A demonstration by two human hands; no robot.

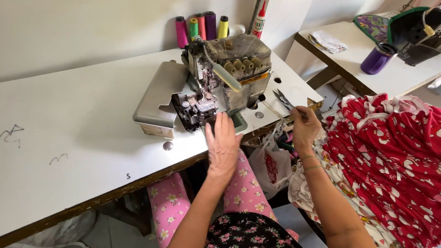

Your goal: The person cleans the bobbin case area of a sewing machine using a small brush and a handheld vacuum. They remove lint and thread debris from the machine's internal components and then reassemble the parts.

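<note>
Head view looks down on a white table (71, 120) with an overlock machine (218, 79) near its front edge. Left hand (223, 143) lies flat, fingers straight and close together, tips just before the machine's presser area, holding nothing. Right hand (304, 128) pinches a pair of snips (282, 98) at the table's right edge, blades pointing up and away. Red printed fabric (405, 155) piles up at the right, just beside that wrist. Thread cones (201, 26) stand behind the machine.
</note>
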